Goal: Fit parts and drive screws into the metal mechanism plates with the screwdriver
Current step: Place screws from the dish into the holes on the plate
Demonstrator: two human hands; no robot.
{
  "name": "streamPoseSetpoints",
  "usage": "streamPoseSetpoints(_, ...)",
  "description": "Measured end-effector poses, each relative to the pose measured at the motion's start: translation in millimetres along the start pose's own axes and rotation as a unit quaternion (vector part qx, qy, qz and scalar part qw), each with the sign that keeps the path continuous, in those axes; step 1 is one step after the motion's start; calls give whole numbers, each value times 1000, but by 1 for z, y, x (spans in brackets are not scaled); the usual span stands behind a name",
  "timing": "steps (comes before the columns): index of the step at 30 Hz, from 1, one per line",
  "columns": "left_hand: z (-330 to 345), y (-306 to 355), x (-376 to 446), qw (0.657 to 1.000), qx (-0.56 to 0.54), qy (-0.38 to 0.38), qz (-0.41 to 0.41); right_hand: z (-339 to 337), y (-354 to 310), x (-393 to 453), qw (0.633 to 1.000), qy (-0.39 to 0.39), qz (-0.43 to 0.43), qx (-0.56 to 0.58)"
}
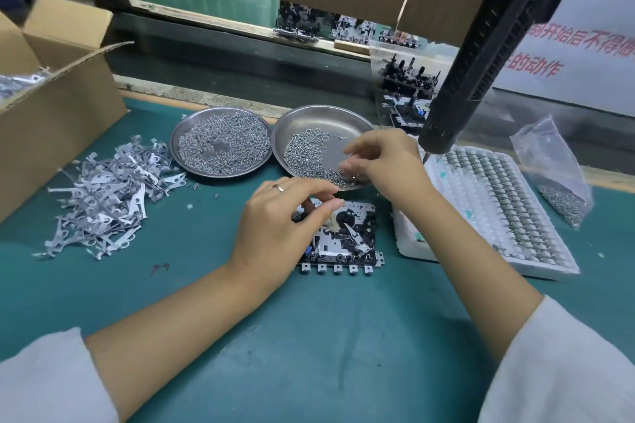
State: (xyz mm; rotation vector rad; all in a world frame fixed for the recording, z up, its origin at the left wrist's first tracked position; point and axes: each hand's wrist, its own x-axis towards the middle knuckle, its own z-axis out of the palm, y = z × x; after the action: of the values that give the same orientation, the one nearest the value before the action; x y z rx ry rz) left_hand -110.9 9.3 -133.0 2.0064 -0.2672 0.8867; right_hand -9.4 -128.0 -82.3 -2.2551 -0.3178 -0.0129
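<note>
- The person is sitting at a green mat (309, 336), and the metal mechanism plate (347, 237) is lying flat on it, just below the two steel dishes.
- The left hand (285, 216) is resting on the left part of the plate, with thumb and forefinger pressed together as if pinching a small part; the part itself is too small to tell.
- The right hand (381, 161) is reaching into the right dish (319, 120), its fingers curling down among the loose screws (309, 158); whether it is already gripping one, the picture is not showing.
- The electric screwdriver (481, 62) is hanging free above the white tray (488, 216), and no hand is holding it.
- The left dish (221, 141) is holding small springs, it seems, and a pile of flat metal levers (103, 196) is lying beside an open cardboard box (51, 86).
- A risk: the right fingers are picking up two screws together, or dropping one into the mechanism, where it is jamming the moving pieces.
- Another risk: the left hand is lifting before the screw is going in, so the fitted part is shifting away from its hole.
- The right forearm is passing close to the tray edge; a quick reach for the screwdriver could be knocking the tray.
</note>
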Motion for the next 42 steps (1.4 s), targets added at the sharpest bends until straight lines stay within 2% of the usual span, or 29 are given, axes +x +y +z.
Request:
streamPoseSetpoints(4, 0, 0, 0, 1000, 2, 1, 2, -5, 2, -6, 996, -12, -6, 91)
streamPoseSetpoints(19, 1, -1, 0, 1000, 3, 7, 5, 2, 8, -3, 996, -6, -12, 84)
streamPoseSetpoints(25, 1, 0, 0, 1000, 1, 6, 2, 0, 7, -8, 990, -4, -14, 143)
streamPoseSetpoints(31, -1, 3, 1, 1000, -7, 0, 9, -10, 7, -48, 955, -58, -24, 290)
streamPoseSetpoints(35, 0, 5, -1, 999, -5, -8, 37, -11, 16, -70, 928, -59, 2, 367)
streamPoseSetpoints(42, 1, 7, -1, 997, 4, -21, 74, -5, 14, -81, 918, -36, -12, 396)
